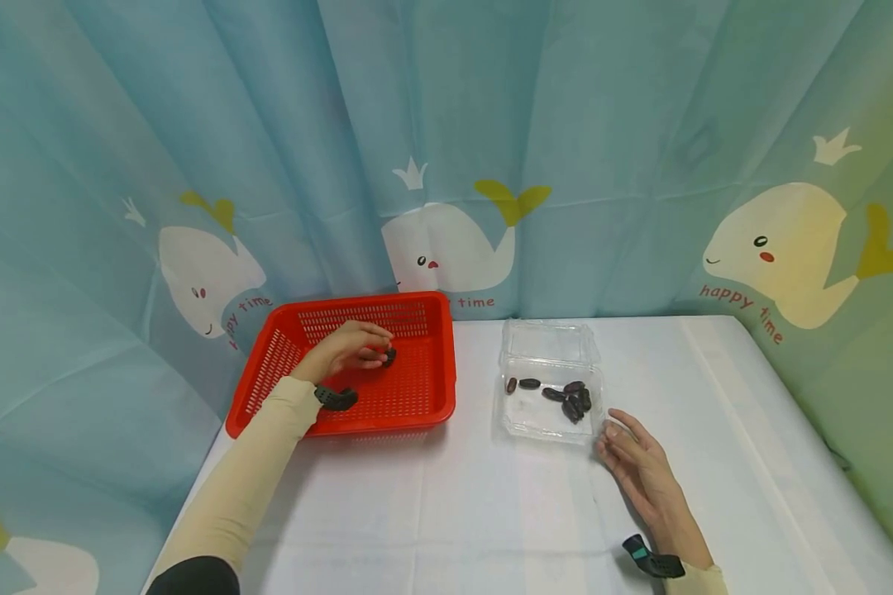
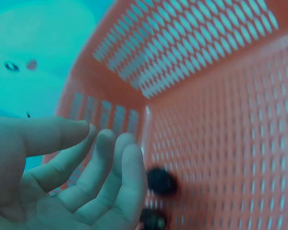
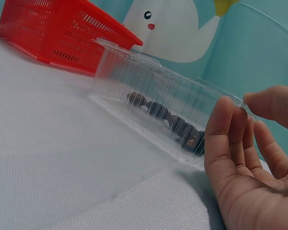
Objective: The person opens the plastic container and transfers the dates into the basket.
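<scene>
With your left hand (image 1: 350,345) loosely curled and empty, best pinch the date (image 2: 162,181) beside its fingertips gently, while your right hand (image 1: 643,468) pinches the box (image 1: 524,423) beside it.

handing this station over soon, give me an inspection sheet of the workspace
Surface: white cloth, lightly creased.
Job's things: red basket with two blurred dark pieces in it; to its right, open clear container holding several dark oval pieces.
Clutter: nothing seen.
Grippers: left hand inside the basket, fingers loosely bent; right hand pinching the container near its front right corner.
Cables: nothing seen.
Surroundings: blue-green whale-print curtain behind and along the sides.
</scene>
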`<state>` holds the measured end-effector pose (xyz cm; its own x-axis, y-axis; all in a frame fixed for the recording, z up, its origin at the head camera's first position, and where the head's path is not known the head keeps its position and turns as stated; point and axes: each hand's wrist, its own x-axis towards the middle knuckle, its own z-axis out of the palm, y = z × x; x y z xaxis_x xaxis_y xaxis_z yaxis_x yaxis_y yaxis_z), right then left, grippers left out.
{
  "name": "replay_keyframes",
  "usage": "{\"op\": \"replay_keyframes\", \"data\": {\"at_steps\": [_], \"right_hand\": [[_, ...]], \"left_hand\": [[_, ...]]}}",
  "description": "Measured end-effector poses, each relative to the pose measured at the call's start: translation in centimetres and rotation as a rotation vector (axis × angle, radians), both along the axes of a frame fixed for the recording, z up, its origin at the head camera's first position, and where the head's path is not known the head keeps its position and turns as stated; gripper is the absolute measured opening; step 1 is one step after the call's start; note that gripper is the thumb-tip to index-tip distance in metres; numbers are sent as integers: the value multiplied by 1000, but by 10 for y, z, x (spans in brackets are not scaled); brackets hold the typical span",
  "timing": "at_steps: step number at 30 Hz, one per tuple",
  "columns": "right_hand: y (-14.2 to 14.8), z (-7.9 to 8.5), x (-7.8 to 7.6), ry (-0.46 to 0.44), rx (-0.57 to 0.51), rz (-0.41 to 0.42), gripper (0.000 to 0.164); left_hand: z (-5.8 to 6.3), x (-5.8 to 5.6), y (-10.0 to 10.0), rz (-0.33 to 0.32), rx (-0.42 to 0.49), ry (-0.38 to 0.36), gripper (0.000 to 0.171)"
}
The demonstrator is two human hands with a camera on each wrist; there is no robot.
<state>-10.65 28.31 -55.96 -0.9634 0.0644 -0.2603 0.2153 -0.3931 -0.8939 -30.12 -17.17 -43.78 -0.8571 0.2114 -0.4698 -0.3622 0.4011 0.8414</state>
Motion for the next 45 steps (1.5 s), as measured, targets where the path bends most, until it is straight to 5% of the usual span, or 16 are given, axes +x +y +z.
{"op": "replay_keyframes", "data": {"at_steps": [14,19,35,40,45], "right_hand": [[0,1,-2,7,29,6,37],[0,2,-2,-3,43,7,41],[1,4,-1,4,21,6,34],[2,3,-1,1,24,10,34],[1,1,0,-12,27,18,35]], "left_hand": [[29,17,42,-148,240,-26,47],[35,25,57,-236,239,-16,40],[40,39,112,-355,230,5,31],[34,48,132,-321,270,25,30],[21,63,155,-204,327,10,35]]}}
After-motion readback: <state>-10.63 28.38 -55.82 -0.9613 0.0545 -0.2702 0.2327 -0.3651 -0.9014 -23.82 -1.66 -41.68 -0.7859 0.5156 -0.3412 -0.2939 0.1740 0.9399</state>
